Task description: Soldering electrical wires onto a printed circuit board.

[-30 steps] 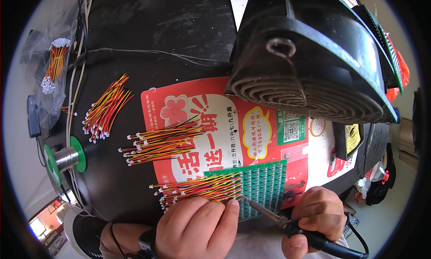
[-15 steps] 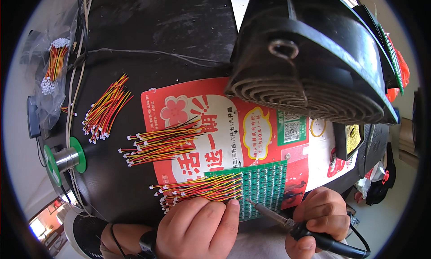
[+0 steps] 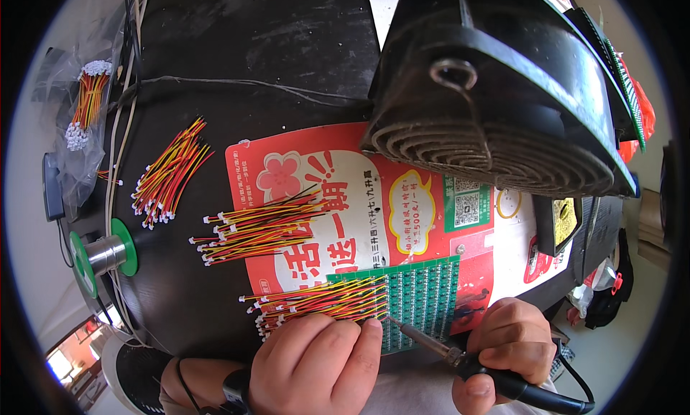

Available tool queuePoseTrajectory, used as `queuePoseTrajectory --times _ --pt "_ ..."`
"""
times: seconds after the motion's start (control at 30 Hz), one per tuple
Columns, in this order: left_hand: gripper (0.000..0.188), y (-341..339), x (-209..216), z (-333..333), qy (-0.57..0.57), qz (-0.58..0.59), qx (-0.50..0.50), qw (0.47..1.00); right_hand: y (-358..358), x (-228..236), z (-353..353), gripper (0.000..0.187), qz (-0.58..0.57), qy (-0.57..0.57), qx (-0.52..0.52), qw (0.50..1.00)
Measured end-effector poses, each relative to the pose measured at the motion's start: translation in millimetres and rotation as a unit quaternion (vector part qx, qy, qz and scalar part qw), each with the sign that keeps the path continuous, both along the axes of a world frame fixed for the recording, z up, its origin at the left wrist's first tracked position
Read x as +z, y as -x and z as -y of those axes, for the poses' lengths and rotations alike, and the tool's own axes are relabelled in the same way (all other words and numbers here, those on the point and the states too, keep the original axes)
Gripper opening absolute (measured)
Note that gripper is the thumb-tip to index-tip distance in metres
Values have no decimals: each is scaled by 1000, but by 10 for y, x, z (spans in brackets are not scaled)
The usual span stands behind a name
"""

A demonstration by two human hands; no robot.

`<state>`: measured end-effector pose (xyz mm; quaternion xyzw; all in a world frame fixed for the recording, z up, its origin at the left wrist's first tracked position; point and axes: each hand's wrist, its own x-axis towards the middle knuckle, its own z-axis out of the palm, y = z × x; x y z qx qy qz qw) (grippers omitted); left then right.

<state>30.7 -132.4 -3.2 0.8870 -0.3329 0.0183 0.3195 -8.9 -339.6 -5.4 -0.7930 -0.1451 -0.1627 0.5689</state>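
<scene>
My right hand (image 3: pixel 512 343) is closed round the black handle of a soldering iron (image 3: pixel 492 379). Its tip points left and reaches the wire ends on a green circuit-board panel (image 3: pixel 424 300). Red, black and yellow connector wires (image 3: pixel 323 298) lie in rows over the panel's left half, white plugs to the left. Low over these wires, my left hand (image 3: pixel 316 365) is closed, its index fingertip at the wire ends beside the iron's tip. It pinches a wire there, mostly hidden beneath the fingers.
More connector wires lie on the red printed sheet (image 3: pixel 359 142) and in a loose pile (image 3: pixel 172 174). A solder spool (image 3: pixel 108 255) stands left. The large black fan (image 3: pixel 496 106) overhangs the right side, near a yellow sponge in a holder (image 3: pixel 566 224). Cables run along the left.
The soldering iron has shifted slightly left and up, bringing its tip onto the wire ends by my left index finger. My left hand has stayed nearly still.
</scene>
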Motion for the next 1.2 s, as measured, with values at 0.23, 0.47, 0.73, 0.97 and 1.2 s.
queuePoseTrajectory --times 0.23,0.47,0.73,0.97,1.2 --pt "7 -3 -4 1 9 -9 3 1000 -11 -7 -8 22 2 4 -3 1000" --pt "7 -12 5 4 10 -16 2 1000 -8 -17 2 23 7 6 -1 1000" --pt "8 -2 20 10 -3 -11 -2 1000 -2 -9 7 23 6 4 3 1000" --pt "9 -5 15 9 -8 -17 -7 1000 -11 -21 -2 23 -1 9 6 1000" --pt "11 -12 24 -4 -12 -18 -8 1000 -7 -32 -42 25 28 -19 -31 999"
